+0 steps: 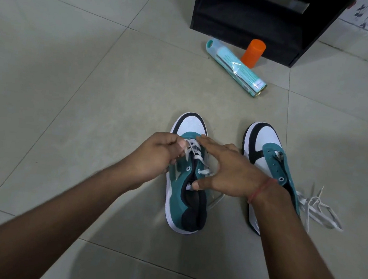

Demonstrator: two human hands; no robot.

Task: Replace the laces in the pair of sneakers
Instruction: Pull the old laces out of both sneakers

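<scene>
Two teal, white and black sneakers stand side by side on the tiled floor. The left sneaker (183,198) carries a white lace (196,153) through its front eyelets. My left hand (156,157) pinches that lace at the shoe's left side. My right hand (227,171) rests over the same shoe with fingers spread, thumb on the tongue. The right sneaker (268,148) has bare eyelets. A loose white lace (321,210) lies in a heap on the floor to its right.
A teal spray can (236,67) lies on its side farther out, beside an upright orange cap (253,53). A black open-fronted cabinet (259,17) stands behind them. Pale floor tiles surround the shoes.
</scene>
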